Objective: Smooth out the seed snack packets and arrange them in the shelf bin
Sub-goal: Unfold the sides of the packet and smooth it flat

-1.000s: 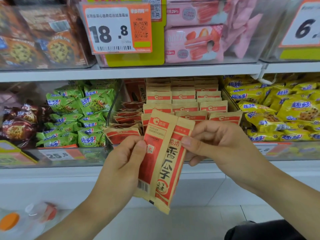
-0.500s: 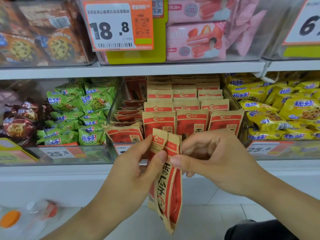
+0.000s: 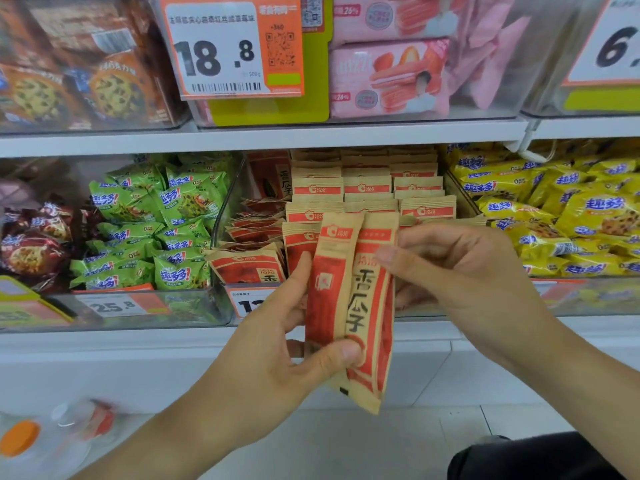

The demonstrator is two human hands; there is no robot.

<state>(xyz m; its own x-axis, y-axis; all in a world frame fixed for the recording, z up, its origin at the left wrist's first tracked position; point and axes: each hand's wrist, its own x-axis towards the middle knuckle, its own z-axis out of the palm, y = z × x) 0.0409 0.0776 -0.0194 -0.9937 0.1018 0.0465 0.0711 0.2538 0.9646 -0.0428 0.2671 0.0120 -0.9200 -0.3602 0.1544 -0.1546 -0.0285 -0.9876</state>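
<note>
Right now I hold a seed snack packet (image 3: 349, 306) upright in front of the middle shelf bin (image 3: 221, 271), its kraft-and-red face turned toward me and creased lengthwise, so the left panel stands forward of the right. My left hand (image 3: 277, 348) grips its lower left edge, thumb pressed across the front near the bottom and fingers curled behind. My right hand (image 3: 460, 268) pinches the right edge higher up, thumb tip on the front and the other fingers bent behind the packet.

The packet and both my hands block most of the bin's front row. Behind them more of the same packets (image 3: 367, 188) stand in rows running back toward the rear, and a looser stack (image 3: 249, 261) lies tilted at the bin's left side, against the clear wall. An orange price label (image 3: 249, 303) on the bin's front is partly hidden by my left hand.

To the left, a neighbouring bin holds green cookie packs (image 3: 156, 230), with dark brown ones (image 3: 31, 244) farther left. To the right lie yellow cookie packs (image 3: 561, 213). On the shelf above sit pink wafer packs (image 3: 388, 81), a large price tag (image 3: 235, 46) reading 18.8, and brown cookie boxes (image 3: 79, 71) at the left. A blurred bottle with an orange cap (image 3: 20, 441) shows at the lower left corner, and a dark trouser leg (image 3: 533, 459) at the lower right.
</note>
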